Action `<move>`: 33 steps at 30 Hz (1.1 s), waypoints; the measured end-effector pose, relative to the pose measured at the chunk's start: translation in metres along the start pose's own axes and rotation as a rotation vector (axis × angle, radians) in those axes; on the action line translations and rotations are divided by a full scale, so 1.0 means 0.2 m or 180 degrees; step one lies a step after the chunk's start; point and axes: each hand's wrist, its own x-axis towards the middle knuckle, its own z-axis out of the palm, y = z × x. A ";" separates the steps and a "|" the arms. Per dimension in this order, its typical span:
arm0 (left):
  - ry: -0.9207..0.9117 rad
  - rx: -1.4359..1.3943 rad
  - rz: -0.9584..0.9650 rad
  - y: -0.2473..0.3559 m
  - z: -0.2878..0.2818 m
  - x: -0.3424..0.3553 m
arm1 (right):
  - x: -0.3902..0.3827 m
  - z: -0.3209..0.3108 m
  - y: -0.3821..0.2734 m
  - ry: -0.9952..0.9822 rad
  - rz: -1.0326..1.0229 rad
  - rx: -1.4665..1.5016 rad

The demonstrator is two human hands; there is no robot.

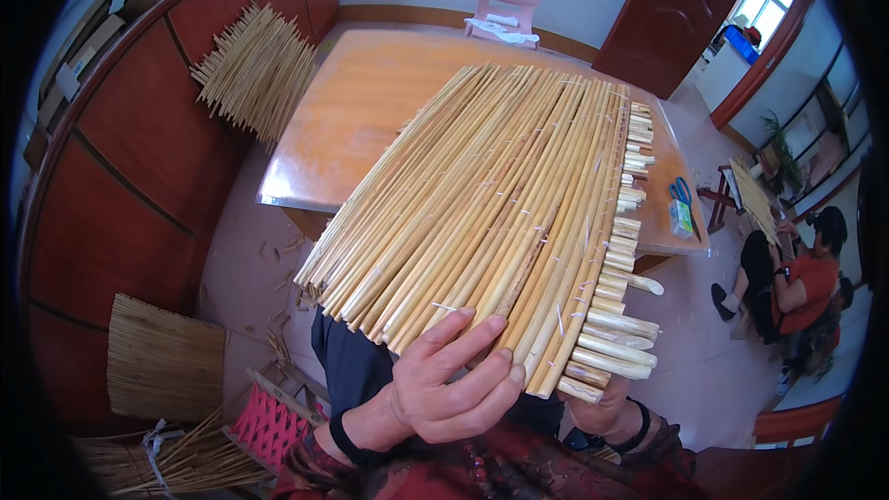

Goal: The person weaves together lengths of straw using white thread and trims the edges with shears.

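A mat of straw-coloured stalks (482, 194), laid side by side with short white thread stitches across them, slants from the table down to my lap. Ends of crosswise stalks (616, 333) stick out along its right side, a few farther than the others. My left hand (458, 384) is closed over the mat's near edge, its fingertips pressing on the stalks and its thumb out of sight. Under the near right corner, my right hand (602, 409) is mostly covered by the protruding ends; its fingers are hidden.
Beneath the mat stands a brown table (370, 65), with blue-handled scissors (682, 193) and a small green-and-white box (681, 219) at its right. Stalk bundles (259, 74) lean on the left cabinets. A pink chair (507, 2) stands behind. Another person (801, 282) sits at right.
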 end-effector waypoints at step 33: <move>-0.0130 0.0200 0.0039 -0.04 0.13 -0.05 | 0.09 -0.04 -0.11 -0.0240 0.1217 -0.0013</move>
